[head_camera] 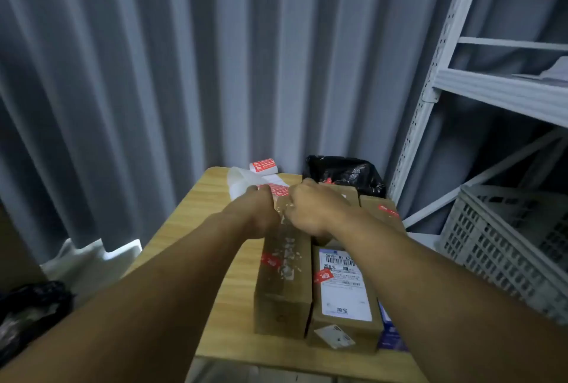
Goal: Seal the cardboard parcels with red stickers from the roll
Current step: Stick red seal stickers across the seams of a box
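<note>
The strip of red stickers (276,189) runs on its white backing paper (242,181) from the sticker roll (263,165), which stands at the far edge of the desk (196,216), toward the two hands. The left hand (256,209) is closed, pinching the strip at its near end. The right hand (316,209) is curled just beside it, fingers bent down over the far end of the long cardboard parcel (282,284); what it grips, if anything, cannot be told.

That parcel lies lengthwise from the hands toward the near edge, its top marked with torn white label scraps and one red sticker (270,259) on its left side. Touching it on the right is a second parcel (344,299) with a white shipping label (344,284): a barcode, digits beginning "501", and "淘宝" at the bottom; the rest is too small to read. A red sticker (322,275) sits on that label's left edge. A third parcel (382,210) at the far right corner also carries a red sticker.

The desk is light wood grain. Behind its far right corner stands a black bin bag (344,173). A grey pleated curtain (153,59) covers the wall; to the right are a white metal shelf rack (445,84) and a grey slotted crate (510,241).
</note>
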